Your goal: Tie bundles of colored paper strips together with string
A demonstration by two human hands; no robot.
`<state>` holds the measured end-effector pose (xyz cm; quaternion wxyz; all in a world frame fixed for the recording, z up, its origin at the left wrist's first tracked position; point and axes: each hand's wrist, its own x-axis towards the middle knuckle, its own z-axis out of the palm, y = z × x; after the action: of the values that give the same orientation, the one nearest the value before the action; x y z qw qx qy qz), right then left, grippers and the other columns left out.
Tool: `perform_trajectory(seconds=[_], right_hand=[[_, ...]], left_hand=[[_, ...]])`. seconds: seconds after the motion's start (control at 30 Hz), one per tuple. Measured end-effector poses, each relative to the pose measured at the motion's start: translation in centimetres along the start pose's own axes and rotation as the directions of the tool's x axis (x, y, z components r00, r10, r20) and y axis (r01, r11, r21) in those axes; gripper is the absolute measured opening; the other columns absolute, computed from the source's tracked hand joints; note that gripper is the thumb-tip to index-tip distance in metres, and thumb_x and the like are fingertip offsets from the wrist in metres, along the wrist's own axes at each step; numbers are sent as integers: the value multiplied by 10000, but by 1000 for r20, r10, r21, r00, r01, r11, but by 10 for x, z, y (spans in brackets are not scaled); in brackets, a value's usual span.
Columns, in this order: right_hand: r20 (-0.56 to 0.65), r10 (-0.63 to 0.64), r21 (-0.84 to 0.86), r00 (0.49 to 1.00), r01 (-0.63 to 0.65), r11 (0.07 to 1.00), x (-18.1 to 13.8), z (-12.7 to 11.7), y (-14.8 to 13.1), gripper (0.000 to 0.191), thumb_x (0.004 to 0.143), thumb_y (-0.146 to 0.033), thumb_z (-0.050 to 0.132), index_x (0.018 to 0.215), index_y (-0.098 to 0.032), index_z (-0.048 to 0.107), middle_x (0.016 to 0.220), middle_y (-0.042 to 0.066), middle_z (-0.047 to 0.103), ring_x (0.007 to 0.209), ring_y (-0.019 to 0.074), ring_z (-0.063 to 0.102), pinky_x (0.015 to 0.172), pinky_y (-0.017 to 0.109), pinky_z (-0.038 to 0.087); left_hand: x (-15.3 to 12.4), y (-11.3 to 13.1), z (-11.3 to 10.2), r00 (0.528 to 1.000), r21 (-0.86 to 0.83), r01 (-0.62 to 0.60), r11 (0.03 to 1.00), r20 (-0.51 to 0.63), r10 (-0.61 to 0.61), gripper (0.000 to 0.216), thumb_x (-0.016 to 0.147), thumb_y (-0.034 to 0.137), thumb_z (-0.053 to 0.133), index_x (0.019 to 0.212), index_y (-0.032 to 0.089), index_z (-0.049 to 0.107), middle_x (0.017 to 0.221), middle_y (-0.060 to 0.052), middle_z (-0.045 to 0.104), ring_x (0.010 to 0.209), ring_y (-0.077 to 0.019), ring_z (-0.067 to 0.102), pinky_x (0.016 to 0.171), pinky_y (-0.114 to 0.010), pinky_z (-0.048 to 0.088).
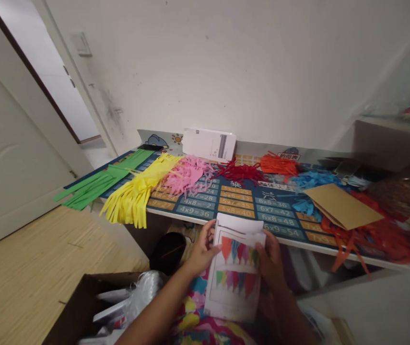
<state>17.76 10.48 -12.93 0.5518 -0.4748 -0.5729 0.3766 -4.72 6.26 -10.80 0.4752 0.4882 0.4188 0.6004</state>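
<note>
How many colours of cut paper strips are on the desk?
7, left to right: green, yellow, pink, dark red, orange, blue, and red under the brown sheet, which may hide more.

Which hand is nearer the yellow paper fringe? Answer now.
Left. The left hand holds one edge of the printed sheet, below and right of the yellow paper fringe; the right hand holds the other edge, farther right.

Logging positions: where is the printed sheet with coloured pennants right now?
In the head view, low centre: the printed sheet is held between the left hand and right hand, just in front of the table.
</note>
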Motion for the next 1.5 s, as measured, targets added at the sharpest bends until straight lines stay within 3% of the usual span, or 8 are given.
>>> perform_trajectory(seconds=[0.2, 0.47, 0.63, 0.93, 1.17, 1.27, 1.37, 1.5], right_hand=[[94, 23, 127, 995, -35, 991, 1, -4, -2, 373, 839, -444, 654, 1144, -255, 552, 1066, 58, 682, 952, 235, 660, 839, 387, 538], [221, -124, -138, 968, 156, 978, 27, -23, -24, 261, 840, -453, 612, 866, -230, 744, 1099, 79, 700, 1038, 266, 640, 912, 398, 515], [305, -220, -224, 927, 294, 929, 31, -28, -26, 302, 878, -463, 591, 1009, -264, 777, 1154, 80, 704, 1063, 250, 651, 948, 397, 522], [337, -312, -119, 888, 369, 922, 32, -31, -32, 204, 899, -403, 615, 944, -278, 769, 1058, 66, 739, 993, 238, 686, 909, 406, 555], [312, -121, 31, 942, 117, 993, 21, -28, -33, 280, 854, -420, 679, 1087, -264, 695, 1076, 75, 715, 999, 235, 677, 836, 363, 562], [304, -162, -36, 939, 182, 983, 23, -21, -46, 261, 851, -480, 657, 860, -234, 744, 1005, 86, 698, 949, 233, 660, 837, 358, 541], [289, -78, -43, 954, 95, 995, 28, -16, -63, 331, 793, -547, 693, 857, -227, 744, 1047, 99, 715, 984, 261, 661, 874, 388, 533], [433, 158, -89, 888, -132, 987, 29, -19, -78, 478, 775, -607, 684, 1030, -209, 754, 1075, 105, 744, 999, 306, 679, 892, 436, 534]], left_hand=[[13, 16, -15, 997, 273, -48, 961, 75, 28, 458, 776, 432, 724, 1161, 202, 631, 1031, -54, 623, 899, -189, 577, 781, -263, 458], [29, 25, -19, 998, 284, -52, 957, 47, 41, 335, 759, 452, 733, 892, 144, 731, 780, -36, 657, 584, -105, 492, 570, -217, 394], [29, 30, -23, 991, 343, -136, 929, 59, 124, 270, 745, 394, 767, 882, 161, 783, 1094, -115, 699, 772, -161, 635, 647, -245, 482], [25, 37, -21, 907, 463, -422, 780, 212, 364, 183, 874, 305, 685, 1006, 207, 764, 1036, -97, 749, 978, -202, 703, 901, -349, 544], [13, 43, -21, 878, 538, -477, 695, 268, 396, 380, 910, 273, 626, 1286, 225, 633, 1089, -94, 732, 993, -192, 682, 873, -336, 551], [13, 49, -14, 882, 511, -470, 719, 264, 390, 258, 909, 309, 621, 1119, 208, 733, 1010, -98, 723, 936, -192, 681, 837, -328, 550], [16, 53, -5, 926, 464, -374, 803, 140, 351, 207, 876, 350, 666, 827, 179, 773, 932, -95, 729, 868, -188, 692, 814, -309, 545], [19, 60, 1, 986, 443, -166, 881, 104, 133, 274, 853, 368, 675, 1035, 176, 747, 1032, -97, 759, 941, -221, 708, 862, -326, 537]])
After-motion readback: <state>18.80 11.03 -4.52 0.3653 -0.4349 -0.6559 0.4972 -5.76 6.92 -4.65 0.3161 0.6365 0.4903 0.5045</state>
